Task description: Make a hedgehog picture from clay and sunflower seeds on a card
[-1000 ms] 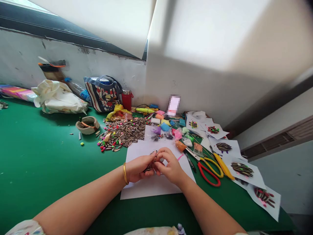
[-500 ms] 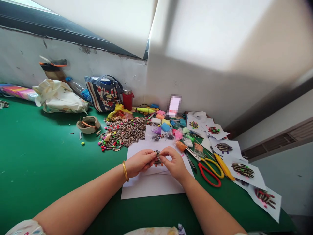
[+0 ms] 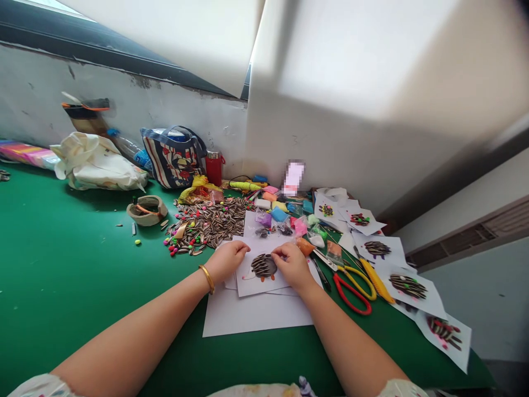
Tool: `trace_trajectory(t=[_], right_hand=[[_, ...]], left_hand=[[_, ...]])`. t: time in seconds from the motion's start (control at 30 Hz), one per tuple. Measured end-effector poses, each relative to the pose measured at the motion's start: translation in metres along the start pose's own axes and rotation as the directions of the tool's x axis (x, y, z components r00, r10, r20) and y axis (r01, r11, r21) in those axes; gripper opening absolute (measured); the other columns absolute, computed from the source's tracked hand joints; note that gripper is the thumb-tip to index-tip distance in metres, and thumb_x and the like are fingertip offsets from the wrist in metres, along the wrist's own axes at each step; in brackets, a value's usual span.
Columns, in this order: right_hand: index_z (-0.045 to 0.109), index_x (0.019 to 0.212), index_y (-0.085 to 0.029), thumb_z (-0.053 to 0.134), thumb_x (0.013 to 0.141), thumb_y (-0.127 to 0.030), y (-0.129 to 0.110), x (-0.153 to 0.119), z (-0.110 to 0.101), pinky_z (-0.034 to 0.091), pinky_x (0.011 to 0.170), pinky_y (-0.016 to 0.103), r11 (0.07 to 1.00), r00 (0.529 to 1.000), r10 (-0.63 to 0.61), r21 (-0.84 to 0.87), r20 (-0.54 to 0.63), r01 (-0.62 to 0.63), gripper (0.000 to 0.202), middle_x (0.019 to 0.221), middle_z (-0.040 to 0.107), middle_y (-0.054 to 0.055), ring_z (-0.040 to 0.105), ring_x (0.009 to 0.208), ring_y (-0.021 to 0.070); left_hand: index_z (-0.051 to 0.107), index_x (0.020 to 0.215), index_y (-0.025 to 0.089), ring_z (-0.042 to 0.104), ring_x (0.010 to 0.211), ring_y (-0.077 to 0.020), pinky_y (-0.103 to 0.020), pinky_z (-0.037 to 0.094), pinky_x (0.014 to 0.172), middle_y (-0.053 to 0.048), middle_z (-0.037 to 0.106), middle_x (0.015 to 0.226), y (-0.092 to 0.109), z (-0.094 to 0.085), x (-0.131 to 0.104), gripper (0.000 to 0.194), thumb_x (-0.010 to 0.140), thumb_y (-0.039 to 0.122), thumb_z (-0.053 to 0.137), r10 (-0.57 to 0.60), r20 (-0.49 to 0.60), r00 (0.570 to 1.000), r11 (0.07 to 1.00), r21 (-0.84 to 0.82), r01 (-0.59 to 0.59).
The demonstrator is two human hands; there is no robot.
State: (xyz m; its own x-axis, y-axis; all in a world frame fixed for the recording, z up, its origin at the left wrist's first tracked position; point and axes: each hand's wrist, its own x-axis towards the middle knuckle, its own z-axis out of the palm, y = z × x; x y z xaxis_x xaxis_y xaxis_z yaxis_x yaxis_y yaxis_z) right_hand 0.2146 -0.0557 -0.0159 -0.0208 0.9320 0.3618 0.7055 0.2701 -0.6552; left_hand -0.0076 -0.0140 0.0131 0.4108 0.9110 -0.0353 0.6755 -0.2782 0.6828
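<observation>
Seed figure (image 3: 261, 266), right edge partly hidden.

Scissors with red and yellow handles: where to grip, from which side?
Take the red loop of the red-and-yellow-handled metal scissors, probably with the right hand, from the near right. Its loops face the wearer; the silver blades point away. A long yellow tool crowds the yellow loop, so red looks easier.

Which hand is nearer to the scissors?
Right. The right hand is just left of the scissors, apart from them, fingertips over the seed picture. The left hand is farther off, by the picture's left side.
</observation>
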Motion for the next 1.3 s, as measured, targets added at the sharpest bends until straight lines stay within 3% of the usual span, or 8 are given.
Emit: trace_trajectory(t=[0.2, 0.43, 0.83, 1.03, 1.13, 1.2, 1.27, 1.3], right_hand=[[0.069, 0.077, -0.021, 0.06, 0.08, -0.02, -0.006, 0.001, -0.002, 0.041, 0.076, 0.03, 0.998, 1.0, 0.004, -0.067, 0.004, -0.003, 0.01, 0.082, 0.065, 0.004, 0.057, 0.085, 0.0194], [0.069, 0.078, -0.021, 0.059, 0.082, -0.019, -0.009, 0.002, -0.001, 0.038, 0.077, 0.03, 0.986, 0.998, -0.016, -0.166, 0.06, 0.026, 0.011, 0.083, 0.065, 0.004, 0.056, 0.085, 0.019], [0.069, 0.081, -0.021, 0.059, 0.086, -0.018, -0.018, 0.004, -0.002, 0.032, 0.077, 0.032, 0.932, 0.991, -0.04, -0.353, 0.128, 0.083, 0.011, 0.086, 0.063, 0.003, 0.053, 0.089, 0.0195], [0.069, 0.082, -0.021, 0.057, 0.088, -0.019, -0.02, 0.002, -0.003, 0.033, 0.077, 0.032, 0.917, 0.992, -0.046, -0.389, 0.121, 0.09, 0.013, 0.086, 0.064, 0.004, 0.054, 0.088, 0.0196], [0.07, 0.085, -0.022, 0.056, 0.088, -0.021, -0.018, 0.0, -0.005, 0.035, 0.079, 0.033, 0.925, 0.993, -0.064, -0.368, 0.099, 0.096, 0.014, 0.086, 0.065, 0.004, 0.055, 0.089, 0.0204], [0.07, 0.094, -0.022, 0.054, 0.089, -0.021, -0.015, -0.001, -0.006, 0.037, 0.082, 0.034, 0.935, 0.994, -0.085, -0.34, 0.069, 0.104, 0.017, 0.09, 0.066, 0.005, 0.056, 0.091, 0.0211], [0.068, 0.105, -0.02, 0.049, 0.089, -0.018, -0.012, -0.003, -0.008, 0.04, 0.084, 0.034, 0.945, 0.994, -0.101, -0.31, 0.037, 0.107, 0.025, 0.095, 0.066, 0.007, 0.057, 0.093, 0.0215], [0.065, 0.11, -0.018, 0.047, 0.089, -0.016, -0.01, -0.004, -0.009, 0.042, 0.086, 0.034, 0.951, 0.994, -0.102, -0.292, 0.025, 0.105, 0.028, 0.097, 0.066, 0.008, 0.057, 0.095, 0.0216]], left_hand=[[0.069, 0.108, 0.019, 0.063, 0.101, -0.0247, -0.033, 0.044, 0.087, -0.01, 0.071, 0.11, 0.002, 0.005, -0.006, 0.035, 0.09, 0.027, 0.041, 0.016, 0.012, 1.0, 0.992, 0.128, -0.018], [0.069, 0.111, 0.022, 0.064, 0.101, -0.0259, -0.034, 0.045, 0.085, -0.012, 0.07, 0.111, 0.005, 0.009, -0.01, 0.034, 0.089, 0.024, 0.043, 0.031, 0.047, 0.998, 0.965, 0.26, -0.043], [0.068, 0.114, 0.022, 0.065, 0.1, -0.0265, -0.034, 0.046, 0.082, -0.011, 0.071, 0.109, 0.009, 0.007, -0.011, 0.036, 0.089, 0.024, 0.041, 0.038, 0.05, 0.998, 0.951, 0.304, -0.051], [0.068, 0.111, 0.021, 0.064, 0.101, -0.024, -0.032, 0.046, 0.085, -0.009, 0.07, 0.111, 0.007, 0.008, -0.008, 0.034, 0.089, 0.023, 0.042, 0.04, 0.006, 0.999, 0.971, 0.236, -0.041], [0.07, 0.1, 0.018, 0.064, 0.087, -0.0199, -0.028, 0.048, 0.074, -0.008, 0.071, 0.095, 0.007, 0.006, -0.006, 0.027, 0.089, 0.027, 0.047, -0.013, -0.104, 0.994, 0.993, -0.119, 0.0], [0.068, 0.094, 0.016, 0.057, 0.059, -0.0127, -0.021, 0.043, 0.051, -0.002, 0.062, 0.071, 0.008, 0.001, -0.004, 0.023, 0.088, 0.03, 0.051, -0.154, -0.075, 0.985, 0.819, -0.567, 0.085], [0.063, 0.095, 0.015, 0.04, 0.042, -0.0065, -0.016, 0.029, 0.036, 0.003, 0.048, 0.06, 0.01, -0.005, -0.004, 0.021, 0.09, 0.03, 0.05, -0.239, 0.119, 0.964, 0.368, -0.907, 0.203], [0.061, 0.096, 0.014, 0.038, 0.04, -0.0051, -0.014, 0.026, 0.033, 0.004, 0.045, 0.06, 0.011, -0.008, -0.005, 0.02, 0.092, 0.029, 0.048, -0.224, 0.223, 0.949, 0.104, -0.962, 0.251]])
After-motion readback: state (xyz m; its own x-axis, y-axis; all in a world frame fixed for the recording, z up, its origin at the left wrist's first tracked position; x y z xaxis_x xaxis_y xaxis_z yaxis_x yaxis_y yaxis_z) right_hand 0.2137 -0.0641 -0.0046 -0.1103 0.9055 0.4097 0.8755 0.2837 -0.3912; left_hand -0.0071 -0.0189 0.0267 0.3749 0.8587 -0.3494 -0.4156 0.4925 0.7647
